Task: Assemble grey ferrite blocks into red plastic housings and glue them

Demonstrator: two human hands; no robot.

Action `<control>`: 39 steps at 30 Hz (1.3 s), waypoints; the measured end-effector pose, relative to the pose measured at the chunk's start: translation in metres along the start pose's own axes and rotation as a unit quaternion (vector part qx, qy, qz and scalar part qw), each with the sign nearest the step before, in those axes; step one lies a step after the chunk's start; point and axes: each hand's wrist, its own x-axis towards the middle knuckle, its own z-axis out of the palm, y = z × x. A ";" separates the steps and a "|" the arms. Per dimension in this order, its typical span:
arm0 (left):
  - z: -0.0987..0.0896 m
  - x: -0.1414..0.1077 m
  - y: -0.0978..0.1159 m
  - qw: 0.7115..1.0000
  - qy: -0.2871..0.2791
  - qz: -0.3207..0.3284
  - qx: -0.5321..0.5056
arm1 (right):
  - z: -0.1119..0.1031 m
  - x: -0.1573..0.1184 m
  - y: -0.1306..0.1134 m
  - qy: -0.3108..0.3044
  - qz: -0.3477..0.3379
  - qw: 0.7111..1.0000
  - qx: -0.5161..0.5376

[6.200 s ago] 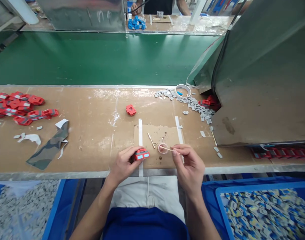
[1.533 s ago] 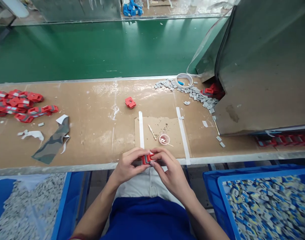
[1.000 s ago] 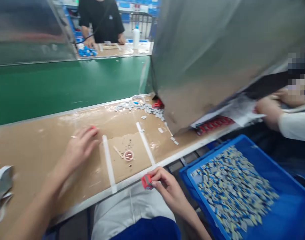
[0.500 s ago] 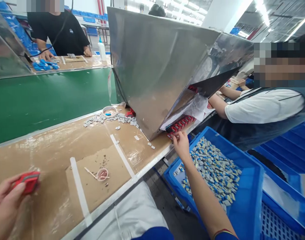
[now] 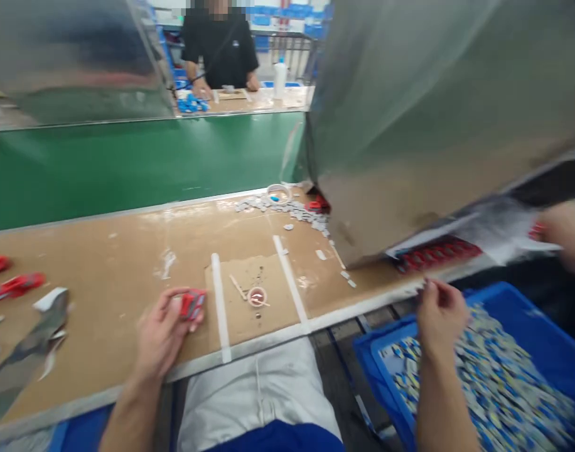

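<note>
In my left hand point(image 5: 162, 329) I grip a small red plastic part point(image 5: 192, 304) with grey areas, perhaps a toy car body, just above the brown-covered table point(image 5: 122, 270). My right hand point(image 5: 440, 314) is over the table's front edge, fingertips pinched together; anything between them is too small or blurred to make out. Behind that hand, a row of red parts point(image 5: 440, 254) sits under the large metal panel point(image 5: 410, 125). Between my hands a small cup point(image 5: 257, 297) of reddish content, with a stick point(image 5: 237, 287) beside it, rests on a cardboard sheet point(image 5: 235, 267).
A blue bin point(image 5: 499, 295) full of small blue-and-grey pieces stands at right. Grey chips point(image 5: 297, 210) lie by a round lid point(image 5: 279, 194). More red parts point(image 5: 19, 285) are at far left. A co-worker's hand point(image 5: 567, 232) reaches in at right; another person point(image 5: 219, 50) works across the green belt point(image 5: 141, 160).
My view has swung left. My right hand has drawn back from the row of red parts, and my left hand has brought its red part towards the cardboard sheet.
</note>
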 end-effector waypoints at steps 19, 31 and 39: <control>0.001 -0.023 -0.052 0.979 -0.168 0.029 0.113 | 0.080 -0.155 -0.167 -0.461 -0.216 0.829 0.231; -0.004 -0.023 -0.048 0.957 -0.189 0.087 0.204 | 0.070 -0.134 -0.164 -0.464 -0.221 0.841 0.172; -0.003 -0.023 -0.050 0.959 -0.205 0.082 0.176 | 0.069 -0.143 -0.179 -0.501 -0.243 0.805 0.204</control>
